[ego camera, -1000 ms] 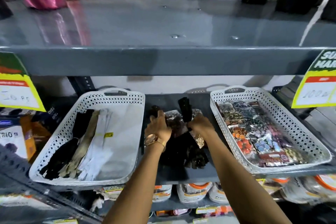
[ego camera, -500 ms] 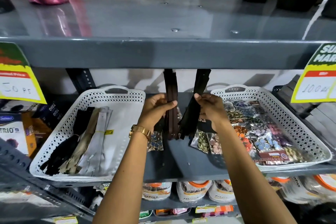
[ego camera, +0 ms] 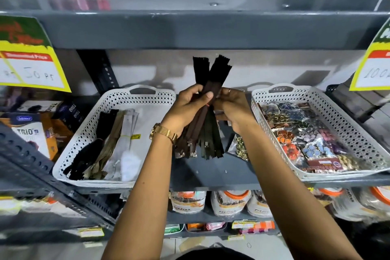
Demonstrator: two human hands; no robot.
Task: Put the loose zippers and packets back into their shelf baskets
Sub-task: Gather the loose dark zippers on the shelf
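Note:
A bundle of dark brown and black zippers (ego camera: 207,131) stands upright above the grey shelf, between two white baskets. My left hand (ego camera: 187,107) and my right hand (ego camera: 232,110) both grip it at the middle, pressed together. The left basket (ego camera: 152,99) holds black, tan and white zippers (ego camera: 111,143) along its left side. The right basket (ego camera: 346,120) is full of clear packets of coloured buttons (ego camera: 304,137). One loose packet of gold pieces (ego camera: 240,146) lies on the shelf under my right wrist. Two small packets (ego camera: 185,154) show below the bundle.
A grey upper shelf (ego camera: 194,27) overhangs close above the bundle's top. Yellow price cards (ego camera: 27,63) hang at left and right. Boxes (ego camera: 31,131) stand left of the left basket. Packaged goods (ego camera: 230,200) fill the shelf below.
Both hands lifted the zippers off the shelf, held them as two separate bunches, then brought them together into one bundle. The loose packets under them came into sight.

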